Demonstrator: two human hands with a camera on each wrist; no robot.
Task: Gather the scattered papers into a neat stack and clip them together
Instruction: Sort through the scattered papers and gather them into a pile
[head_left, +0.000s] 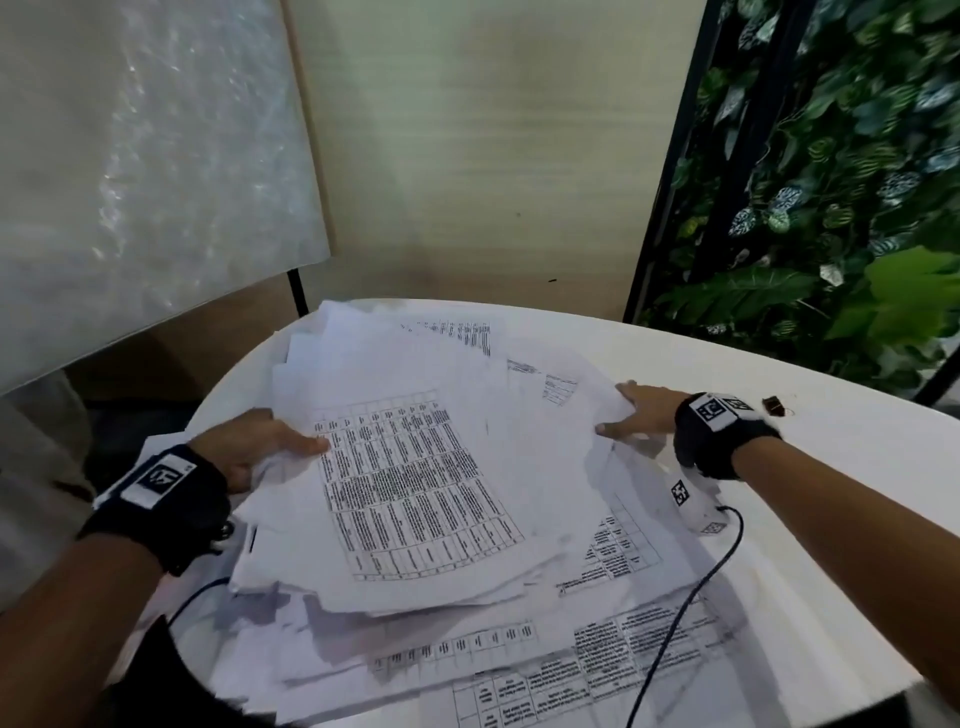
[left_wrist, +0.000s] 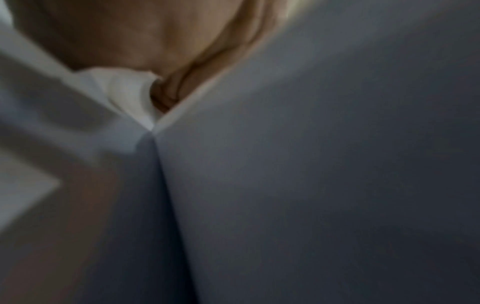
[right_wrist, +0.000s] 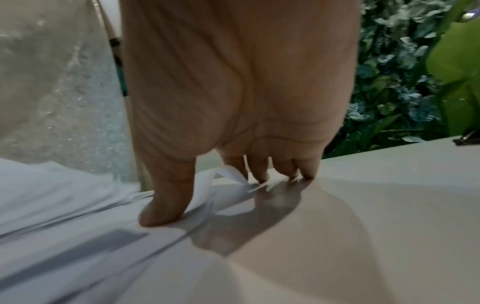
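Note:
A loose heap of white printed papers covers the round white table. My left hand grips the heap's left edge, with the thumb on the top table-printed sheet and the fingers hidden beneath. The left wrist view is blurred, showing only the palm against paper. My right hand stands at the heap's right edge. There its thumb presses a sheet, and its fingertips touch the table beside a curled-up paper corner. A small dark binder clip lies on the table right of that hand.
A black cable trails from my right wrist across the lower sheets. A bubble-wrapped panel leans at the left and a leafy plant wall rises at the right. Some sheets overhang the table's near edge.

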